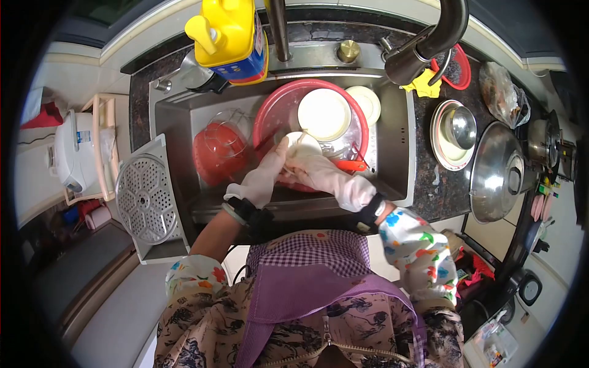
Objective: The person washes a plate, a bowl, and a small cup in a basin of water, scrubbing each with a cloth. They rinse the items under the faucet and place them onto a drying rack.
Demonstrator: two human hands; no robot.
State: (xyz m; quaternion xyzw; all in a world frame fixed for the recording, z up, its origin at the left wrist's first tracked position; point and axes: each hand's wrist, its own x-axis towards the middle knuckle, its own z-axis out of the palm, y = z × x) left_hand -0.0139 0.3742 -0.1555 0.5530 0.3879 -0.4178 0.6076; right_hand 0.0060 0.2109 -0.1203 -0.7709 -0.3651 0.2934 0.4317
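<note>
Over a red basin (260, 116) in the sink, my two hands in thin whitish gloves meet at a small white bowl (303, 142). My left hand (270, 168) grips the bowl's left side, thumb toward the rim. My right hand (314, 173) is closed against its near side; its fingertips are partly hidden. A larger white bowl (324, 114) sits in the basin just beyond, and a white plate (365, 104) leans at the basin's right edge. Close to my right hand lies an orange-red handle (351, 165).
Left in the sink (392, 141) are a red colander (215, 156) and a wire rack (228, 132). A perforated steel tray (147, 199) sits at the left edge. Behind stand a yellow jug (230, 40) and the faucet (423, 52). Stacked bowls (457, 132) and a steel lid (500, 172) are right.
</note>
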